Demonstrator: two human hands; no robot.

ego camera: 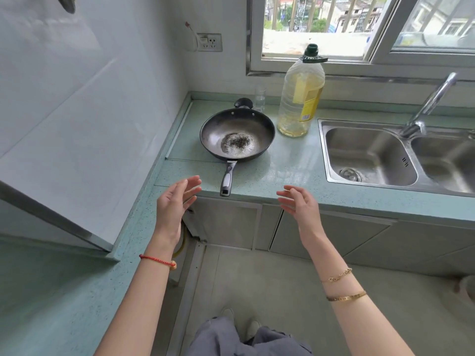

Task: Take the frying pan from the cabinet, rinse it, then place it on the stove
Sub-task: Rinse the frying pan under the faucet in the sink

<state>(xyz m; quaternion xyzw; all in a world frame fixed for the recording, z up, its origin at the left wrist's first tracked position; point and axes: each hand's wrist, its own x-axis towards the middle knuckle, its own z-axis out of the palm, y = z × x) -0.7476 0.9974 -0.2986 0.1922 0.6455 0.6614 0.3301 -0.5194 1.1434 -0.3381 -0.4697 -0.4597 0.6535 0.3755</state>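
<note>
The frying pan, rigid metal, probably weighty and bowl-heavy, sits on the counter beside an oil bottle, best gripped by its near-pointing handle, both hands, left and right, spread empty.

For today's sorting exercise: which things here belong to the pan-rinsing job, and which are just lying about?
Belong to the job: frying pan, sink, tap.
Just lying about: oil bottle, small glass, wall socket.

surface: green countertop | on it: frying pan, oil bottle, small glass
</note>
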